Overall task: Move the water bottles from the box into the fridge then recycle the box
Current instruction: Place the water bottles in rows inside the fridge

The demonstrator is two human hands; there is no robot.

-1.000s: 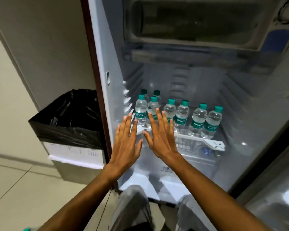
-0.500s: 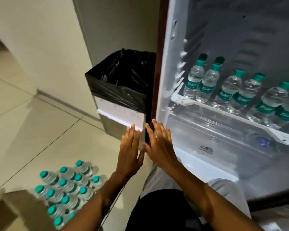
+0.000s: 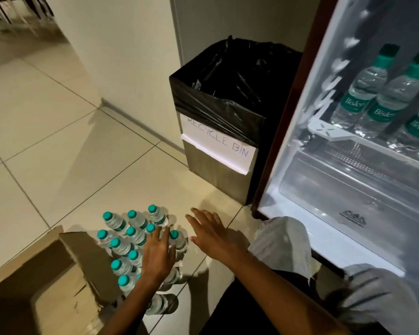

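Reaching down over the water bottles (image 3: 131, 240) clustered on the floor (image 3: 46, 146) at the open edge of the cardboard box (image 3: 46, 281), the left hand (image 3: 157, 255) hovered with fingers spread, grasping nothing; the right hand (image 3: 213, 234) was likewise loose and empty. Each bottle looked small, full and fairly light, its thin plastic likely to give under a squeeze, so the firmer neck under the cap seemed the best hold. More bottles stood on the fridge (image 3: 348, 189) shelf.

Two open hands, left hand (image 3: 158, 253) and right hand (image 3: 212, 234), reach over teal-capped water bottles (image 3: 131, 238) on the floor. A cardboard box (image 3: 46, 281) lies near left. Open fridge (image 3: 348, 177) stands right.
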